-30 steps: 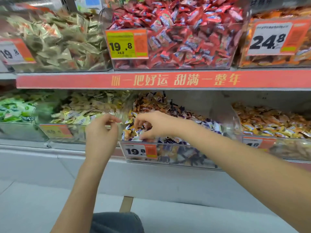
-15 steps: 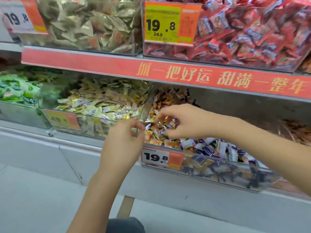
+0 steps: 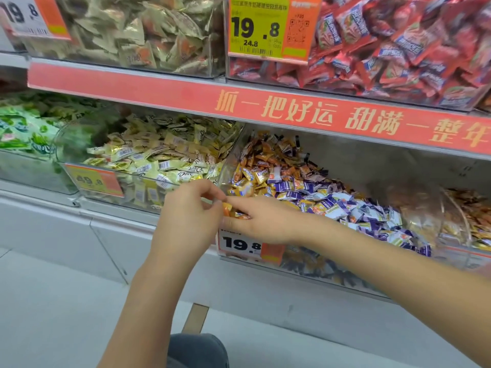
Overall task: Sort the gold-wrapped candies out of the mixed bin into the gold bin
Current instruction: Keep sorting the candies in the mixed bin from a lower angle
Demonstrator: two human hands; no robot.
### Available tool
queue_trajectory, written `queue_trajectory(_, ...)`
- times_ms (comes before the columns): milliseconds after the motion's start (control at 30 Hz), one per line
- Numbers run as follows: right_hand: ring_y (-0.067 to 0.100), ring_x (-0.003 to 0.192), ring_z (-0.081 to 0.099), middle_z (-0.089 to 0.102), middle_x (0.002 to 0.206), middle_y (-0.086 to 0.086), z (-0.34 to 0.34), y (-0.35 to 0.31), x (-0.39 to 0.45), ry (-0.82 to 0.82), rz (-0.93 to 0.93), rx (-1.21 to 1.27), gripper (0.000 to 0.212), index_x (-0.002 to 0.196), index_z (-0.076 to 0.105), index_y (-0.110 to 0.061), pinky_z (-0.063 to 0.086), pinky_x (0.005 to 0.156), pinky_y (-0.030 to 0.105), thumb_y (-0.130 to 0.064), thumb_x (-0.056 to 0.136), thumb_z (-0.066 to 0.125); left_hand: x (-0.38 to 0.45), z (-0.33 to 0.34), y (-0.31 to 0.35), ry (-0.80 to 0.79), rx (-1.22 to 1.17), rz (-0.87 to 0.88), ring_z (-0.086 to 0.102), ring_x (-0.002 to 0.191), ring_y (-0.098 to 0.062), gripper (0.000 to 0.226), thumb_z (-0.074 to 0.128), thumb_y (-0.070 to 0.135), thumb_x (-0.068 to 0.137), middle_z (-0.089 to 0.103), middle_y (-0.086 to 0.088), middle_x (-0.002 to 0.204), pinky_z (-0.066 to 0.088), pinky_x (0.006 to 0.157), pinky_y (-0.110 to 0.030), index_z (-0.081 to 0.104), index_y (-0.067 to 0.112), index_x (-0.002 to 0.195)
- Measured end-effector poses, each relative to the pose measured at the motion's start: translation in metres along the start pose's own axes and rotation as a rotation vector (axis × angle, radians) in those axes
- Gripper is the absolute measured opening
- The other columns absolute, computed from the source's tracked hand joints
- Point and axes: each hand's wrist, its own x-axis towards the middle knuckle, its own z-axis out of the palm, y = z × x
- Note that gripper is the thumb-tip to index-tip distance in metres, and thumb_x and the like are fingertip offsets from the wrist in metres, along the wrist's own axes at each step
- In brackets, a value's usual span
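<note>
The mixed bin (image 3: pixel 332 266) is a clear tub on the lower shelf, holding orange-gold and purple-white wrapped candies, with a 19.8 tag on its front. To its left is the gold bin (image 3: pixel 79 155), full of pale gold wrappers and tagged 49.8. My two hands meet at the mixed bin's front left corner. My right hand (image 3: pixel 265 224) holds a small clump of orange-gold candies (image 3: pixel 235 212) in its curled fingers. My left hand (image 3: pixel 186 221) has thumb and forefinger curled onto the same clump from the left.
A bin of green-wrapped candies (image 3: pixel 24 134) sits at the far left, and another clear bin (image 3: pixel 465 224) at the right. The red shelf strip (image 3: pixel 159 88) overhangs the lower bins. Above it are bins of gold triangular packs (image 3: pixel 138 35) and red packs (image 3: pixel 398 49). My knee (image 3: pixel 198 350) is below.
My right hand has come out of the mixed bin's pile to its front left corner with candies. My left hand has closed the gap and now touches them. The view has shifted left and nearer.
</note>
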Motion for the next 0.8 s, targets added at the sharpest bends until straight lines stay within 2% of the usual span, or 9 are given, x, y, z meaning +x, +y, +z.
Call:
queue_trajectory(67,0.018,0.075,0.051,0.051,0.073,-0.006,0.002,0.000,-0.001,0.023,-0.007,0.053,0.035,0.113,0.050,-0.028,0.039,0.061,0.030,-0.055,0.097,0.035,0.001,0.000,0.001,0.007,0.004,0.001,0.060,0.058,-0.006,0.018,0.058,0.010,0.083,0.068,0.003,0.073,0.035,0.046,-0.021,0.065,0.026,0.078)
queue_trajectory(200,0.019,0.080,0.055,0.063,0.094,0.009,0.004,0.006,0.006,0.020,-0.048,0.206,0.044,0.114,0.056,-0.014,0.046,0.074,0.037,-0.051,0.096,0.042,0.000,0.001,0.002,0.031,0.005,-0.004,0.053,0.050,0.002,0.016,0.058,0.011,0.084,0.065,0.005,0.070,0.030,0.041,-0.012,0.065,0.025,0.080)
queue_trajectory(233,0.015,0.076,0.054,0.062,0.090,0.009,0.004,0.008,0.007,0.022,-0.078,0.243,0.042,0.114,0.057,-0.010,0.046,0.072,0.035,-0.046,0.096,0.044,0.000,0.001,0.002,0.037,0.007,-0.007,0.052,0.049,0.002,0.016,0.058,0.012,0.084,0.065,0.005,0.069,0.031,0.042,-0.014,0.065,0.026,0.080)
queue_trajectory(300,0.002,0.060,0.048,0.054,0.072,-0.003,-0.002,0.016,0.007,0.001,-0.110,0.298,0.036,0.113,0.057,-0.006,0.040,0.059,0.020,-0.037,0.098,0.048,0.001,0.001,0.003,0.044,0.017,0.002,0.054,0.052,-0.002,0.016,0.058,0.013,0.084,0.064,0.005,0.070,0.037,0.047,-0.022,0.065,0.026,0.081)
queue_trajectory(400,0.002,0.048,0.037,0.042,0.062,-0.009,-0.014,0.029,0.005,-0.064,-0.077,0.322,0.032,0.103,0.057,-0.008,0.032,0.051,0.015,-0.038,0.097,0.049,0.001,0.001,0.004,0.061,0.042,0.034,0.059,0.062,-0.010,0.016,0.057,0.013,0.085,0.064,0.008,0.078,0.047,0.057,-0.028,0.064,0.026,0.079)
queue_trajectory(533,0.007,0.043,0.036,0.061,0.074,-0.006,-0.031,0.038,0.003,0.034,-0.014,0.376,0.024,0.091,0.057,-0.031,0.034,0.040,0.020,-0.049,0.096,0.043,0.000,0.004,0.006,0.200,0.140,0.194,0.060,0.081,-0.018,0.013,0.055,0.010,0.087,0.065,0.003,0.086,0.050,0.066,-0.037,0.065,0.019,0.085)
queue_trajectory(633,0.020,0.057,0.035,0.052,0.079,0.009,-0.045,0.047,0.000,0.146,0.060,0.513,0.028,0.079,0.057,-0.043,0.032,0.051,0.029,-0.067,0.085,0.044,0.005,0.010,0.009,0.285,0.184,0.390,0.056,0.089,-0.024,0.010,0.056,0.007,0.087,0.063,0.000,0.087,0.046,0.067,-0.037,0.064,0.012,0.089)
queue_trajectory(733,0.024,0.071,0.038,0.048,0.078,0.007,-0.047,0.059,-0.009,0.188,0.185,0.627,0.049,0.080,0.055,-0.036,0.032,0.066,0.039,-0.083,0.070,0.050,0.013,0.020,0.011,0.181,0.122,0.429,0.057,0.088,-0.019,0.010,0.056,0.009,0.088,0.063,0.000,0.089,0.049,0.071,-0.036,0.064,0.012,0.094)
queue_trajectory(800,0.022,0.070,0.046,0.057,0.082,0.001,-0.047,0.061,-0.012,0.223,0.241,0.693,0.045,0.096,0.056,-0.032,0.038,0.059,0.034,-0.073,0.078,0.050,0.015,0.026,0.016,0.055,-0.004,0.363,0.059,0.083,-0.009,0.017,0.060,0.014,0.089,0.065,0.003,0.097,0.051,0.073,-0.024,0.064,0.013,0.105)
